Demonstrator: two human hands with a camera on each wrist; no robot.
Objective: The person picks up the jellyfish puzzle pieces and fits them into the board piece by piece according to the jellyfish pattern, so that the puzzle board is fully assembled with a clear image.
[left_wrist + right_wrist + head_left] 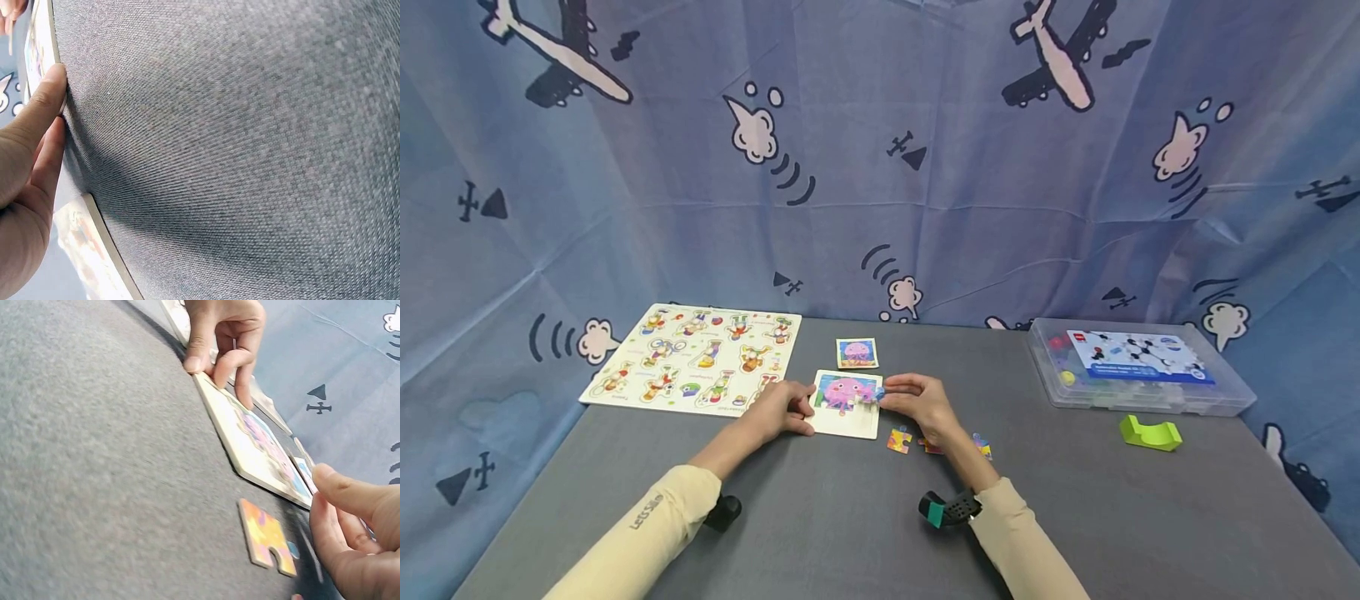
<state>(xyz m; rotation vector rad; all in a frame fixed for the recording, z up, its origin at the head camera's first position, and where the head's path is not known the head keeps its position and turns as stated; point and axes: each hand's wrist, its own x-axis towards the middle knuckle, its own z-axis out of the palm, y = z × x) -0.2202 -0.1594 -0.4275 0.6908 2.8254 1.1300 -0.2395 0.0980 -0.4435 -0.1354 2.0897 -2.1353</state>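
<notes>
A small white puzzle board (842, 425) lies on the table with a partly assembled pink octopus picture on it. My left hand (775, 410) holds the board's left edge, thumb near the front corner and fingers along the side; its bent fingers show in the right wrist view. At the board's upper right, my right hand (925, 404) pinches a small bluish puzzle piece (880, 393) against the picture, mostly hidden by the fingertips. A loose orange and yellow puzzle piece (265, 536) lies in front of the right hand. More loose pieces (982, 446) lie partly behind the right forearm.
Behind the board lies a small octopus picture card (857, 353). A large illustrated board (700, 362) is at the left, close to the left hand. A clear plastic case (1142, 367) and a green curved block (1151, 433) sit at the right. A patterned curtain (880, 167) hangs behind.
</notes>
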